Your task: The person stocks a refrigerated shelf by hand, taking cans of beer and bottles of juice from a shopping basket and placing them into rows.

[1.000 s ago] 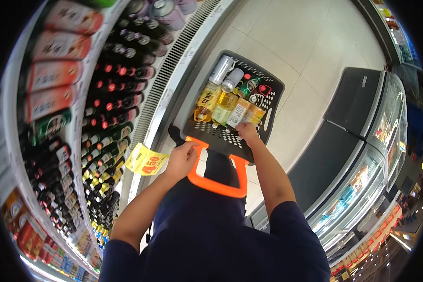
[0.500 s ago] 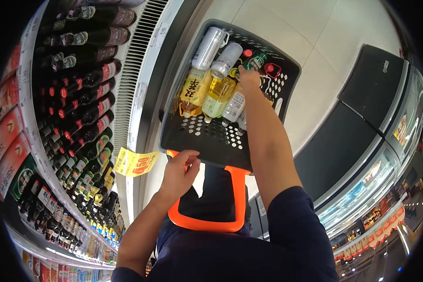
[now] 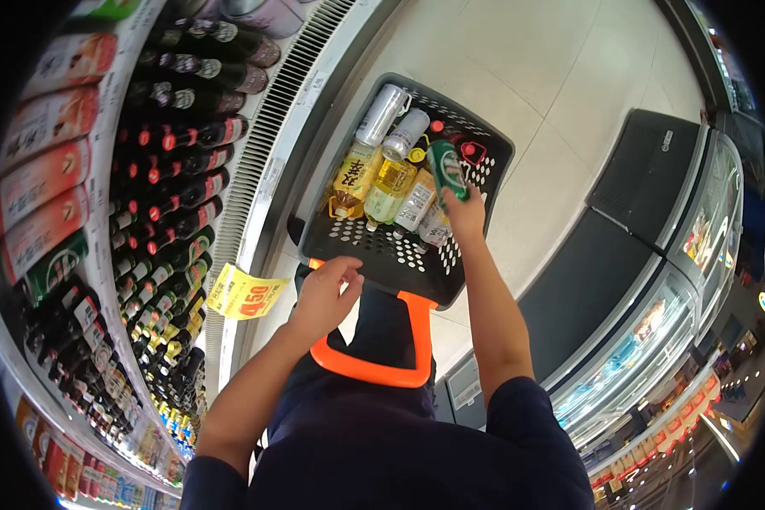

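My right hand [image 3: 465,211] is closed around the lower end of a green can [image 3: 447,168], held tilted over the right side of the black shopping basket [image 3: 382,266]. Near the basket's close rim, my left hand [image 3: 325,293] hovers or rests by the orange handle [image 3: 374,371], thumb apart from bent fingers; nothing shows between them. In the basket lie two silver cans [image 3: 382,115], a bottle of yellow oil [image 3: 390,189], an amber bottle [image 3: 355,178] with a yellow label, and white-labelled packages [image 3: 415,202]. Red-capped bottles [image 3: 473,153] lie at the far right, partly hidden.
Shelves of dark bottles [image 3: 191,174] rise on the left, with a yellow price tag [image 3: 248,291] jutting out near my left hand. A vent grille [image 3: 293,72] edges the shelf. Freezer cabinets [image 3: 599,272] stand right, across the tiled floor [image 3: 535,76].
My right hand has drawn the green can nearer and turned it, lifting it above the other goods. The basket appears smaller and lower in view. My left hand keeps much the same pose.
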{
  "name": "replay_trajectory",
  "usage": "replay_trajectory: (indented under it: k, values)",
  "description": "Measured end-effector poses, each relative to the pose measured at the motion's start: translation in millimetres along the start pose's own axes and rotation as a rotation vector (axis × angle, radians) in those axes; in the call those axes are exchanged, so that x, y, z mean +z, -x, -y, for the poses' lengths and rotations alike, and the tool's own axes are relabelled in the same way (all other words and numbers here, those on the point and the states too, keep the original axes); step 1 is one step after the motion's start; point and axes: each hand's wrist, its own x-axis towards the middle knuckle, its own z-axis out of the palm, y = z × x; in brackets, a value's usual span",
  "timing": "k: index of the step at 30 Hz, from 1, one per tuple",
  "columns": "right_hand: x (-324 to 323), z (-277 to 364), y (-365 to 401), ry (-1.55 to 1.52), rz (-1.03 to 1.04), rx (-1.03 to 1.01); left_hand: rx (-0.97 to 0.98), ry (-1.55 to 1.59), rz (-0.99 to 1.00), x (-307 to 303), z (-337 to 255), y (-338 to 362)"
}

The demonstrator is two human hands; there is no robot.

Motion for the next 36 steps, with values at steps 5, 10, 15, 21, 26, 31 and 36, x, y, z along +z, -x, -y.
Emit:
replay_trajectory:
  k: [5, 10, 15, 21, 26, 31, 36]
  values:
    - [-77, 117, 123, 0.182, 0.169, -0.399, 0.109, -0.138, -0.044, -30, -22, 20]
    - [-92, 219, 205, 0.124, 0.511, -0.726, 0.292, -0.466, -0.141, -85, -46, 61]
    - [-55, 321, 270, 0.083, 0.86, -0.949, 0.282, -0.337, -0.244, -138, -7, 129]
    - [27, 413, 355, 0.318, 1.153, -1.372, 0.077, -0.059, -0.398, -178, 31, 212]
    - [92, 466, 421, 0.453, 1.22, -1.496, 0.022, 0.092, -0.777, -202, 76, 234]
    - [141, 511, 471, 0.576, 1.085, -1.721, 0.028, 0.183, -1.079, -251, 86, 240]
    - [179, 556, 499, 0.694, 0.925, -1.871, -0.043, 0.238, -1.25, -298, 87, 232]
